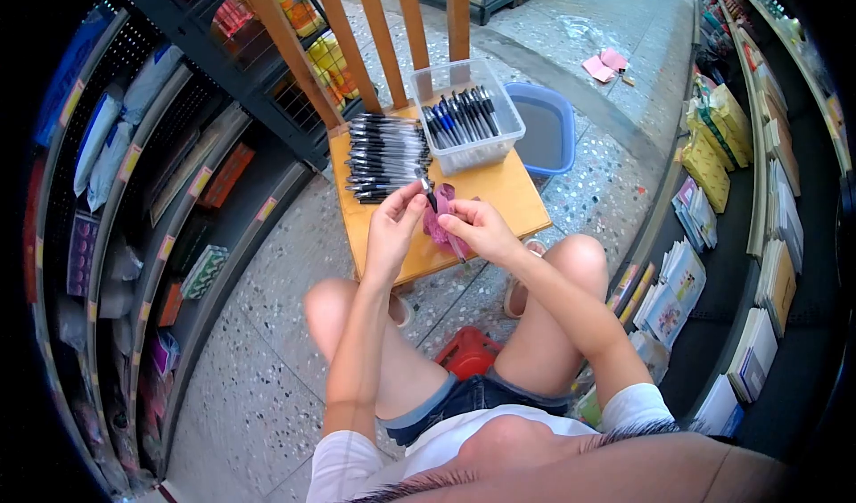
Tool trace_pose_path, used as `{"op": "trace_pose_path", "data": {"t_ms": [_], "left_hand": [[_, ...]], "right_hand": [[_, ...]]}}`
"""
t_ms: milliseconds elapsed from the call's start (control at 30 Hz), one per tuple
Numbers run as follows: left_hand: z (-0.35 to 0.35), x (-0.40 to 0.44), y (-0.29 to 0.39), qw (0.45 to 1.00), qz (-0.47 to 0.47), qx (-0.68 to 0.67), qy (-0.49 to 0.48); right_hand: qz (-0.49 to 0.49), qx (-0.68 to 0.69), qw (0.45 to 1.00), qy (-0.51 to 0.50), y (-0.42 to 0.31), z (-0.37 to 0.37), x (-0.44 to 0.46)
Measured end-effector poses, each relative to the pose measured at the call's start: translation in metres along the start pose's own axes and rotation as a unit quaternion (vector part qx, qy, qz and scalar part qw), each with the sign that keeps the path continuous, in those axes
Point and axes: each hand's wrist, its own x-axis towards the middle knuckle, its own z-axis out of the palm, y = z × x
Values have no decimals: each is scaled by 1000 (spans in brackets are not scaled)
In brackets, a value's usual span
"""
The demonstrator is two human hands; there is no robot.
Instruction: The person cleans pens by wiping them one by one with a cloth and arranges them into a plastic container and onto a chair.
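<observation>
A dark-gripped pen [432, 200] is held between my two hands above the front of a wooden chair seat [357, 235]. My left hand [395, 226] pinches its upper end, and my right hand [481, 228] pinches it lower down. A crumpled pink cloth [437, 229] lies under and beside my fingers. Behind my left hand, many clear and black pens [383, 151] lie in a stacked pile on the seat. A clear plastic box [477, 157] at the seat's back right holds more pens, some of them blue.
A blue basin [544, 128] stands on the floor right of the chair. Shelves with packets [107, 164] curve along the left, and shelves with notebooks [678, 289] along the right. Pink paper [604, 64] lies on the floor. Something red [470, 351] is between my legs.
</observation>
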Motion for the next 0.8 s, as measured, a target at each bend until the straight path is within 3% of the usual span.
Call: {"op": "trace_pose_path", "data": {"t_ms": [100, 300, 800], "left_hand": [[-4, 5, -3, 996, 7, -80, -30], [-11, 6, -10, 992, 0, -127, 2], [-20, 8, 0, 986, 45, -129, 92]], "right_hand": [[1, -44, 999, -28, 5, 0, 1], [-7, -42, 999, -28, 17, 0, 5], [23, -126, 989, -71, 12, 2, 1]]}}
